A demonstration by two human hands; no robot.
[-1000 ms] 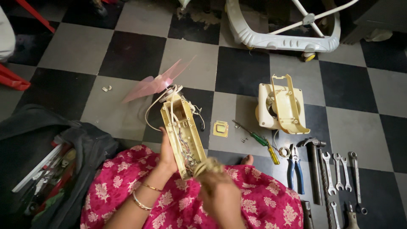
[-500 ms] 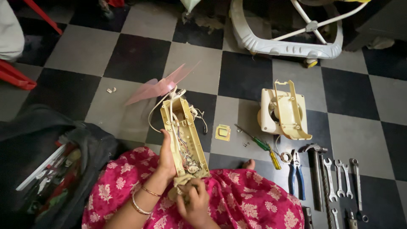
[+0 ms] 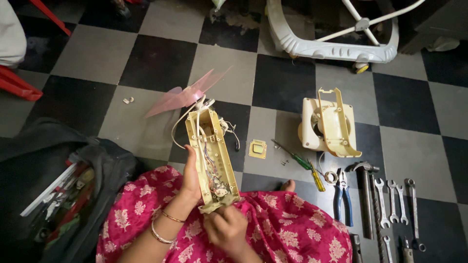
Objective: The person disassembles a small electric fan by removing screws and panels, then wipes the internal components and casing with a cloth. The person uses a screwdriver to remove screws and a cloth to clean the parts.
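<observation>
My left hand point(image 3: 191, 179) grips the left side of a long cream plastic housing point(image 3: 213, 155), open side up, with wires and small parts inside. A translucent pink fan blade point(image 3: 184, 95) sticks out beyond its far end. My right hand point(image 3: 225, 229) is closed around the housing's near end, over my lap in pink flowered cloth point(image 3: 287, 233). Loose white and black wires point(image 3: 229, 130) hang off the housing's top right.
A cream fan motor casing point(image 3: 330, 124) stands on the checkered floor to the right. A small square cream plate point(image 3: 257, 148), a green-and-yellow screwdriver point(image 3: 302, 163), blue pliers point(image 3: 342, 195), a hammer point(image 3: 364, 195) and several spanners point(image 3: 396, 202) lie nearby. A dark tool bag point(image 3: 58, 195) sits left; a white plastic frame point(image 3: 336, 41) lies beyond.
My right hand slid lower, from the housing's lower right side to its near end. The housing tilted slightly and stays in my left hand.
</observation>
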